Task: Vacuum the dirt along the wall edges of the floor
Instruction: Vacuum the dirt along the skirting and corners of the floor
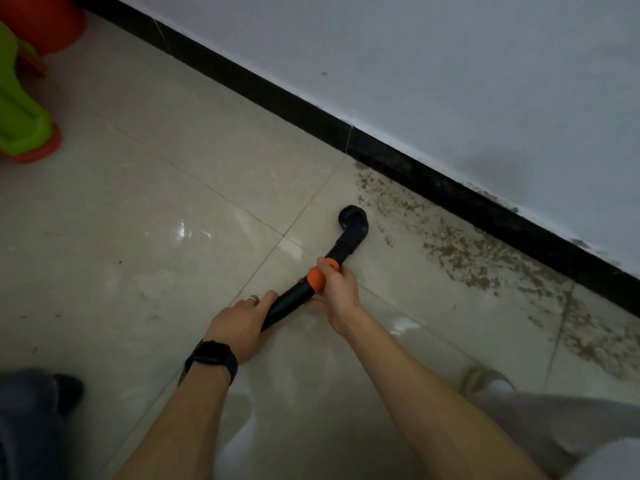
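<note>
Dirt (460,251) lies in a speckled band on the floor (138,237) against the black skirting (277,102). Your left hand (239,323) grips the vacuum wand (294,299) at its rear, your right hand (337,289) its orange collar. Nozzle (353,220) sits at the band's near edge; keep it flat and work towards the skirting. Red bucket (45,19), top left: contents unseen.

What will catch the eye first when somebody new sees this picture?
Probably the black vacuum tube with an orange collar, mid-frame, gripped by the left hand and the right hand. Next, the speckled brown dirt right of it, along the black skirting board. The bright green plastic object at far left also stands out.
</note>
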The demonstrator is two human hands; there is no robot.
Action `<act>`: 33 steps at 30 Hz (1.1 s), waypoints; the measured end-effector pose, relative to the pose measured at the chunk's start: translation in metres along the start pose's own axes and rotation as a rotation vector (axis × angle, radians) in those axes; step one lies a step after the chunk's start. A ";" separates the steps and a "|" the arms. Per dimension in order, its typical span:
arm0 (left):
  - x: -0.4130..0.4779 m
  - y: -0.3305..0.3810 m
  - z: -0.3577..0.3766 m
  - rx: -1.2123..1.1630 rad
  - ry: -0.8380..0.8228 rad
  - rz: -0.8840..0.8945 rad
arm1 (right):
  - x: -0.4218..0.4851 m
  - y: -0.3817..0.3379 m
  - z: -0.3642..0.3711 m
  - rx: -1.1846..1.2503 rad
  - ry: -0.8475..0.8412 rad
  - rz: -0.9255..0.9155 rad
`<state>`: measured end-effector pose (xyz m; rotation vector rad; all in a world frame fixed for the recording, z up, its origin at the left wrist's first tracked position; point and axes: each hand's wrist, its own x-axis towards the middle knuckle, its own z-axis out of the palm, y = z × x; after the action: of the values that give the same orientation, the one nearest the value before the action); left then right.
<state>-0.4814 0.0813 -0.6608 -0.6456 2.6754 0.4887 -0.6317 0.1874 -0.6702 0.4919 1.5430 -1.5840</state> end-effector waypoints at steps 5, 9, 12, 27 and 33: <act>-0.007 0.019 0.005 0.132 0.040 0.119 | -0.005 0.002 -0.016 -0.056 0.110 -0.066; 0.002 0.044 0.007 0.157 0.041 0.134 | -0.003 -0.012 -0.016 -0.082 0.093 -0.098; 0.012 0.059 0.008 0.156 0.031 0.108 | 0.002 -0.023 -0.014 -0.123 0.072 -0.108; 0.042 0.069 0.015 0.217 0.142 0.104 | 0.025 -0.024 0.003 -0.348 0.245 -0.325; 0.054 0.072 0.008 0.167 0.161 0.075 | 0.034 -0.036 0.005 -0.425 0.312 -0.358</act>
<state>-0.5599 0.1251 -0.6721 -0.5591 2.8616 0.2376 -0.6772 0.1684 -0.6736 0.2379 2.2399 -1.4162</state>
